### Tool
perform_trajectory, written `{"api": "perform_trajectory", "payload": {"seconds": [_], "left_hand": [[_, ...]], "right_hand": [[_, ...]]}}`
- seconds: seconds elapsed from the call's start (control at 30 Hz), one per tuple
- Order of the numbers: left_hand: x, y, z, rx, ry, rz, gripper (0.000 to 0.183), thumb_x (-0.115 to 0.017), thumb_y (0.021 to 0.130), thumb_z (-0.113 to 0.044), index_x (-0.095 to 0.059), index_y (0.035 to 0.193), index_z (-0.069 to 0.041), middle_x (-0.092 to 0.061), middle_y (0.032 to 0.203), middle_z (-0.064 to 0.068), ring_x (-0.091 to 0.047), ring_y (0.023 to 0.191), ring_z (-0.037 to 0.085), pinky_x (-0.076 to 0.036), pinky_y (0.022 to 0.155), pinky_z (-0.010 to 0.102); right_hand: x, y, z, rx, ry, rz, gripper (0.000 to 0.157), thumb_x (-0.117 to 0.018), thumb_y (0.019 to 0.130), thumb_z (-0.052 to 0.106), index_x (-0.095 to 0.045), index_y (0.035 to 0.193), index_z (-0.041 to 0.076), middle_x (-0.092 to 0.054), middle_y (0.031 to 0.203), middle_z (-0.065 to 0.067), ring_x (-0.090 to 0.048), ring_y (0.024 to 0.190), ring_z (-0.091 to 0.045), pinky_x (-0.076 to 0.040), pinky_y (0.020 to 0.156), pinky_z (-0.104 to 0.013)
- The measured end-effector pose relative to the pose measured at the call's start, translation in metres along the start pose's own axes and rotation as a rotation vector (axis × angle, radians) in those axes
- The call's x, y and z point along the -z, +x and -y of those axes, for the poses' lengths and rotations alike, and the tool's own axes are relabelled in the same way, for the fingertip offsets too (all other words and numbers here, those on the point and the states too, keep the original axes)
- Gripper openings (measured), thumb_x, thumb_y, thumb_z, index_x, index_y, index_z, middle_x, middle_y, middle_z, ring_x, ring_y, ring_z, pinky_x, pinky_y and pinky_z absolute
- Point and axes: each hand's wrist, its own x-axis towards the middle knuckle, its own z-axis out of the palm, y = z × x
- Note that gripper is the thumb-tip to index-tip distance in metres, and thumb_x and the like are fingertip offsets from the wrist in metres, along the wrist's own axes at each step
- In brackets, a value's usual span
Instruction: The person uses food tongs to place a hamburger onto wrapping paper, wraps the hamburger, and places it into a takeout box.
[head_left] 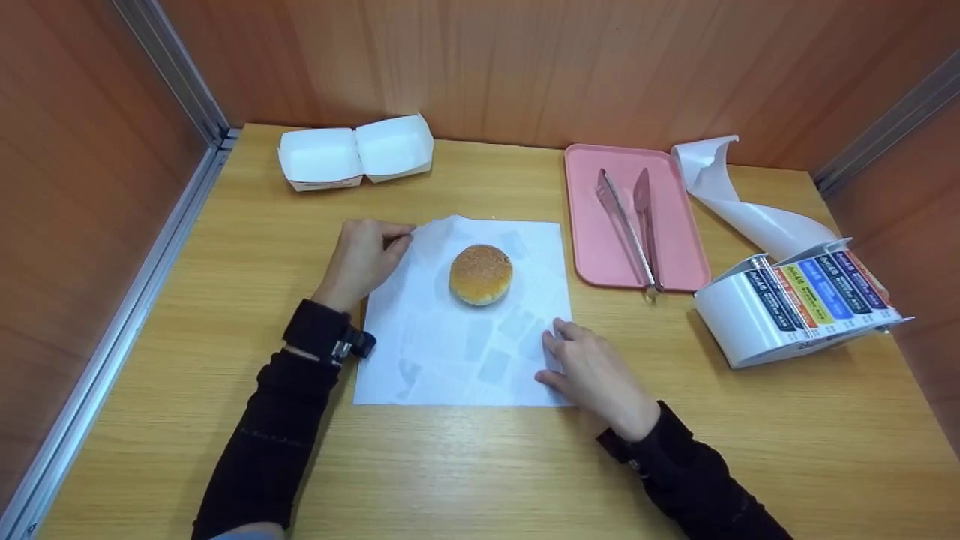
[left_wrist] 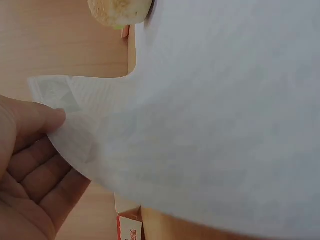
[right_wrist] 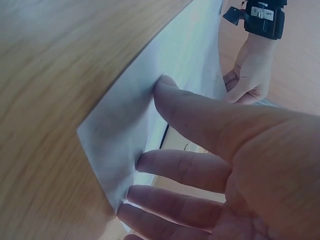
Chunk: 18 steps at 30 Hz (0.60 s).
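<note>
A sheet of white wrapping paper (head_left: 442, 330) lies on the table, and a browned burger bun (head_left: 481, 274) sits on its upper middle. The left hand (head_left: 364, 259) pinches the paper's far left corner between thumb and fingers; the left wrist view shows the thumb on that raised corner (left_wrist: 60, 95). On the right edge of the paper rests the right hand (head_left: 596, 371), its fingers spread and the fingertips touching the sheet. In the right wrist view those fingers (right_wrist: 185, 170) are apart and hold nothing.
An open white paper box (head_left: 322, 157) stands at the back left. At the back right, a pink tray (head_left: 600, 262) carries tongs (head_left: 626, 225) and a spreading knife (head_left: 646, 217). A white holder with colourful labels (head_left: 750, 315) sits to the right. Wooden panels (head_left: 480, 67) enclose the table.
</note>
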Motion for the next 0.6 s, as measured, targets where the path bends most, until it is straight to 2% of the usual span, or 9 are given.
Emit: {"api": "perform_trajectory", "payload": {"seconds": [0.1,0.27,0.3,0.43,0.6], "left_hand": [[-0.006,-0.006,-0.007,-0.088,-0.002,0.006,0.022,-0.070,0.103,-0.009,-0.079,0.123,-0.005,-0.080,0.120,0.014,-0.078,0.103,0.023,-0.063,0.079,0.040],[-0.015,-0.013,-0.020,-0.192,0.031,0.015,0.023,-0.073,0.102,-0.010,-0.078,0.124,-0.006,-0.078,0.124,0.013,-0.078,0.115,0.026,-0.065,0.083,0.040],[-0.017,-0.014,-0.022,-0.205,0.037,0.018,0.023,-0.073,0.102,-0.010,-0.077,0.125,-0.007,-0.077,0.126,0.013,-0.077,0.116,0.027,-0.065,0.080,0.039],[-0.025,-0.018,-0.030,-0.258,0.068,0.045,0.025,-0.073,0.102,-0.011,-0.076,0.127,-0.007,-0.075,0.130,0.012,-0.074,0.123,0.028,-0.065,0.088,0.040],[-0.033,-0.024,-0.038,-0.319,0.112,0.068,0.026,-0.074,0.102,-0.011,-0.076,0.128,-0.008,-0.074,0.130,0.013,-0.074,0.121,0.030,-0.061,0.098,0.043]], "right_hand": [[0.001,0.000,0.000,0.000,0.000,0.001,0.058,-0.088,0.089,0.028,-0.071,0.130,-0.009,-0.065,0.140,-0.035,-0.067,0.126,-0.050,-0.056,0.106,-0.058],[0.001,0.000,0.000,-0.004,-0.012,0.001,0.058,-0.088,0.089,0.029,-0.071,0.130,-0.008,-0.065,0.140,-0.034,-0.067,0.125,-0.050,-0.056,0.104,-0.058],[0.001,0.000,0.001,-0.004,-0.014,0.001,0.058,-0.088,0.089,0.030,-0.072,0.130,-0.008,-0.065,0.140,-0.034,-0.067,0.125,-0.050,-0.057,0.104,-0.058],[0.000,-0.001,0.001,0.001,-0.032,-0.007,0.058,-0.088,0.089,0.031,-0.072,0.129,-0.008,-0.066,0.139,-0.033,-0.068,0.124,-0.049,-0.057,0.103,-0.058],[-0.001,-0.002,0.000,0.011,-0.061,-0.022,0.057,-0.088,0.090,0.033,-0.073,0.129,-0.007,-0.067,0.138,-0.032,-0.069,0.122,-0.048,-0.058,0.100,-0.058]]}}
